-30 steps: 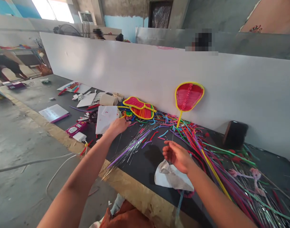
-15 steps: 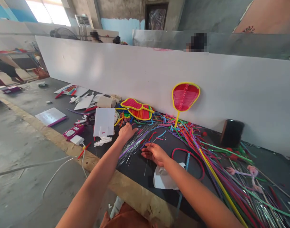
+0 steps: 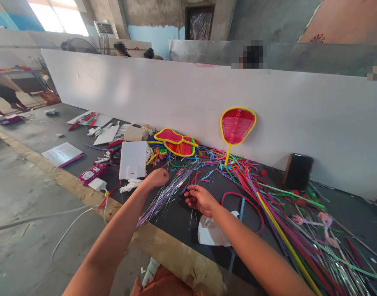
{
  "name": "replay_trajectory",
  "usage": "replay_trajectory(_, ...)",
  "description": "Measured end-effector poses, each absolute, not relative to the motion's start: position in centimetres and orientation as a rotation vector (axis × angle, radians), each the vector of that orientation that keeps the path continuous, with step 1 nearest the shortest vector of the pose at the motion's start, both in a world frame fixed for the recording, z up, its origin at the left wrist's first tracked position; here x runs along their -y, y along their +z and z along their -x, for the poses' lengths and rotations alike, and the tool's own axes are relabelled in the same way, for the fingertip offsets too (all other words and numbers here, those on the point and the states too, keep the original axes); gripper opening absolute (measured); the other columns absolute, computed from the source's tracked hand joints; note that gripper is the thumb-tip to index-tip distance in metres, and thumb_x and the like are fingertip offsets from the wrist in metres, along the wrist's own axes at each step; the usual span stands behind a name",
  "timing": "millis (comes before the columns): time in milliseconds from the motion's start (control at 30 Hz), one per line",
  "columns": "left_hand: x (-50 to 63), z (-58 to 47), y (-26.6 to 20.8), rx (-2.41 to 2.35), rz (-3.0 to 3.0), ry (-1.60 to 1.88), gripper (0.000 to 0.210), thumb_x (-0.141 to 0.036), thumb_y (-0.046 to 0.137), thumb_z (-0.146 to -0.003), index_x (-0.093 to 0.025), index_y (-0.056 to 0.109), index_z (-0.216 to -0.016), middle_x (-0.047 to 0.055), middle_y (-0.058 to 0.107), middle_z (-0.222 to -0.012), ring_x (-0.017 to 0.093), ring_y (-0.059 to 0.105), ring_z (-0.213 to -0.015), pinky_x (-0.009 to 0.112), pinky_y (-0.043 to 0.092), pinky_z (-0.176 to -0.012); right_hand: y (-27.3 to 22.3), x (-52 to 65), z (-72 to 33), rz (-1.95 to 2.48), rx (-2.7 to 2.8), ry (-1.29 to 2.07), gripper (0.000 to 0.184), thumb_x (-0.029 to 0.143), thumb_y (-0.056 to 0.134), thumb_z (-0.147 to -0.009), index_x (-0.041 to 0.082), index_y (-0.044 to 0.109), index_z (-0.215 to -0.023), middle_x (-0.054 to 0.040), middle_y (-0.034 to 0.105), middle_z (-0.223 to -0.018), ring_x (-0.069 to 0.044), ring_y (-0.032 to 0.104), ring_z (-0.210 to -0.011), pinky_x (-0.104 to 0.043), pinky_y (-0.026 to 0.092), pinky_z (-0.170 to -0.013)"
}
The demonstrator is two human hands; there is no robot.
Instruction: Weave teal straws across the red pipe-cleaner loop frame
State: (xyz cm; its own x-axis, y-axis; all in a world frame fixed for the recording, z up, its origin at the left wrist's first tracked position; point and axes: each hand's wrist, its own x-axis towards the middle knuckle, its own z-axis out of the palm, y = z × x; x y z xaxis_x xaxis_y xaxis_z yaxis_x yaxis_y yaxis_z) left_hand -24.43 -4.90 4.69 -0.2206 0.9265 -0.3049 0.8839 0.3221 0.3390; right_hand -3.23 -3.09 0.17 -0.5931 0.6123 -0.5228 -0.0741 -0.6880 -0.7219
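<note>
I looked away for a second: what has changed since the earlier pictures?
The left hand, now closed, has drawn back and slightly right. The right hand has moved left, toward it, pinching thin wires; when it took hold is unclear. The yellow-rimmed fan shape and phone stayed put.

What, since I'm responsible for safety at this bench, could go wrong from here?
1. The right hand holds thin wires, whose free ends might prick it.
2. The loose silver wires lie in a messy fan beside the left hand, so strands could catch on each other if one is lifted.
3. A white cable droops over the table edge; a passing leg might snag it and tug the white adapter.
</note>
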Motion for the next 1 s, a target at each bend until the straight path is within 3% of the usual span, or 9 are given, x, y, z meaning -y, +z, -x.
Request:
replay_trajectory(100, 6.3, 23.5, 5.6, -2.065, -1.639, 0.159, 0.024, -0.023, 0.037, -0.081, -0.016, 0.06, -0.078, 0.0, 0.064, -0.066, 0.013, 0.059, -0.061, 0.02, 0.037, -0.052, 0.7, 3.2, 3.2, 1.087, 0.909, 2.247, 0.019, 0.023, 0.063, -0.074, 0.021, 0.052, -0.089, 0.0053, 0.06, -0.064, -0.005, 0.048, -0.045, -0.015, 0.03, -0.041)
replay_trajectory(200, 6.9, 21.5, 6.3, -2.05, -1.688, 0.161, 0.031, -0.023, 0.028, -0.087, -0.017, 0.058, -0.088, 0.004, 0.068, -0.076, 0.014, 0.063, -0.068, 0.021, 0.042, -0.058, 1.4, 3.5, 3.9, 1.036, 0.898, 2.238, 0.025, 0.033, 0.069, -0.071, 0.019, 0.055, -0.084, 0.0037, 0.06, -0.068, -0.004, 0.046, -0.049, -0.015, 0.026, -0.041)
replay_trajectory(333, 7.2, 18.0, 6.9, -2.083, -1.763, 0.076, 0.025, -0.025, 0.037, -0.086, -0.014, 0.058, -0.093, 0.014, 0.068, -0.085, 0.024, 0.066, -0.079, 0.028, 0.043, -0.064, 1.9, 3.7, 5.6, 0.981, 0.887, 2.249, 0.037, 0.046, 0.075, -0.063, 0.018, 0.055, -0.074, 0.0043, 0.056, -0.062, -0.006, 0.046, -0.05, -0.017, 0.027, -0.043)
replay_trajectory(400, 7.5, 16.9, 7.3, -2.025, -1.823, 0.046, 0.023, -0.029, 0.043, -0.084, -0.015, 0.06, -0.09, 0.013, 0.069, -0.086, 0.024, 0.066, -0.08, 0.028, 0.042, -0.064, 1.7, 3.5, 6.0, 0.984, 0.867, 2.235, 0.038, 0.049, 0.074, -0.063, 0.018, 0.053, -0.07, 0.0064, 0.051, -0.055, -0.006, 0.043, -0.047, -0.018, 0.026, -0.042)
replay_trajectory(533, 7.6, 17.1, 8.6, -1.784, -1.964, 0.123, 0.033, -0.048, 0.044, -0.084, -0.021, 0.063, -0.081, 0.002, 0.068, -0.077, 0.017, 0.064, -0.073, 0.022, 0.039, -0.06, 1.4, 3.0, 5.1, 1.021, 0.82, 2.206, 0.029, 0.04, 0.072, -0.066, 0.018, 0.053, -0.072, 0.0077, 0.048, -0.05, -0.006, 0.04, -0.044, -0.019, 0.029, -0.043)
replay_trajectory(600, 6.8, 17.9, 9.3, -1.855, -1.972, 0.246, 0.037, -0.046, 0.039, -0.088, -0.021, 0.065, -0.08, 0.001, 0.067, -0.075, 0.016, 0.062, -0.074, 0.021, 0.039, -0.061, 1.7, 3.0, 4.2, 1.026, 0.788, 2.216, 0.025, 0.036, 0.07, -0.068, 0.019, 0.054, -0.076, 0.0086, 0.046, -0.049, -0.006, 0.041, -0.044, -0.019, 0.034, -0.046)
replay_trajectory(700, 4.6, 18.7, 9.8, -2.062, -1.981, 0.349, 0.029, -0.037, 0.044, -0.087, -0.02, 0.062, -0.101, 0.004, 0.067, -0.095, 0.018, 0.061, -0.09, 0.024, 0.042, -0.074, 2.7, 3.5, 3.3, 1.014, 0.734, 2.266, 0.024, 0.035, 0.067, -0.072, 0.02, 0.055, -0.086, 0.0096, 0.043, -0.048, -0.008, 0.047, -0.048, -0.021, 0.039, -0.05)
replay_trajectory(800, 2.2, 18.4, 9.1, -2.053, -2.013, 0.273, 0.031, -0.035, 0.044, -0.087, -0.018, 0.06, -0.108, 0.008, 0.064, -0.109, 0.021, 0.058, -0.102, 0.028, 0.042, -0.084, 3.8, 4.4, 2.7, 0.994, 0.693, 2.323, 0.026, 0.034, 0.067, -0.072, 0.021, 0.054, -0.09, 0.0096, 0.044, -0.05, -0.007, 0.046, -0.045, -0.02, 0.035, -0.045)
replay_trajectory(1000, -0.4, 15.8, 6.3, -1.898, -2.017, -0.001, 0.026, -0.039, 0.053, -0.081, -0.019, 0.069, -0.084, 0.008, 0.071, -0.089, 0.024, 0.065, -0.089, 0.028, 0.047, -0.075, 4.7, 6.2, 0.1, 1.046, 0.615, 2.374, 0.025, 0.029, 0.066, -0.074, 0.022, 0.051, -0.093, 0.0103, 0.043, -0.051, -0.003, 0.035, -0.038, -0.015, 0.022, -0.039)
